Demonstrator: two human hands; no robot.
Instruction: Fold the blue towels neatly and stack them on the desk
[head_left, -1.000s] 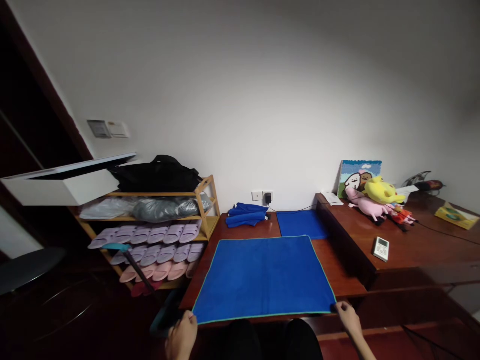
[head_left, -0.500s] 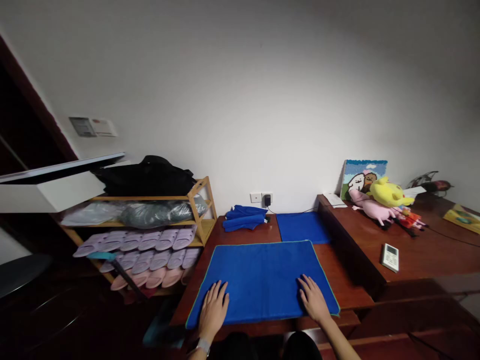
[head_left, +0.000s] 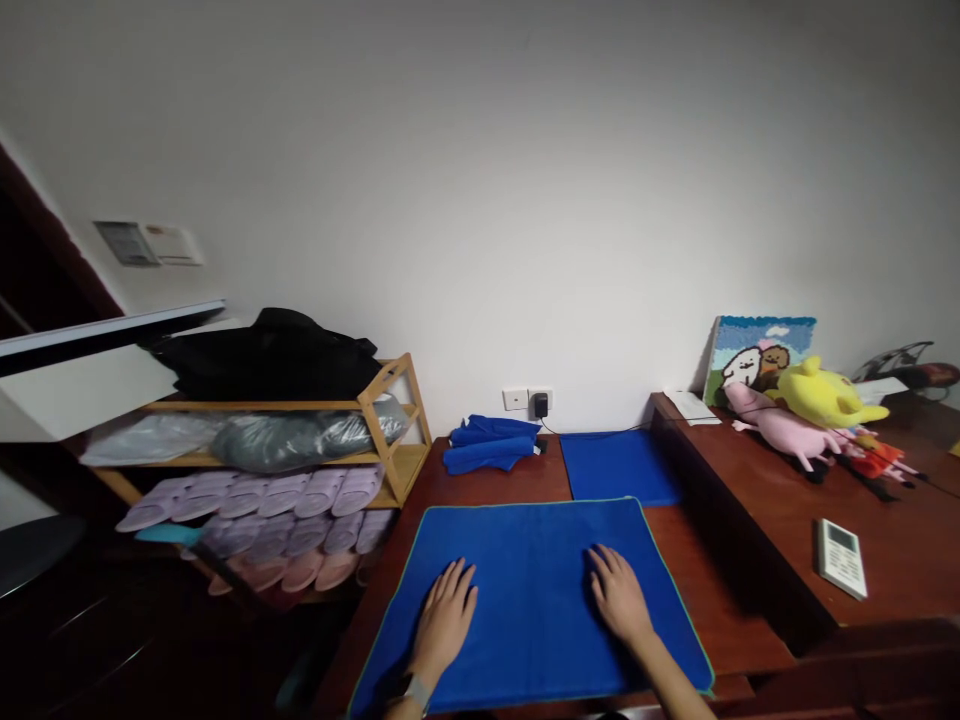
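A blue cloth with a light green edge (head_left: 532, 610) lies spread flat on the brown wooden table (head_left: 739, 635). My left hand (head_left: 446, 615) rests palm down on the cloth's left part, fingers stretched out, a watch band at the wrist. On the right part lies my right hand (head_left: 619, 595), also palm down with its fingers extended. Neither hand holds anything. Behind the spread cloth, a crumpled blue cloth bundle (head_left: 491, 445) sits near the wall, and a flat blue cloth (head_left: 621, 467) lies to its right.
At the left, a wooden rack (head_left: 405, 470) holds slippers (head_left: 300, 495), plastic-wrapped items and a black bag (head_left: 274, 355). A higher brown desk (head_left: 772, 500) at the right carries plush toys (head_left: 821, 395), a picture (head_left: 765, 350) and a white remote (head_left: 841, 557). A black plug (head_left: 541, 404) is in the wall socket.
The view has shifted and come closer to the table. Both hands remain flat on the cloth, now slightly nearer each other and farther from its front edge.
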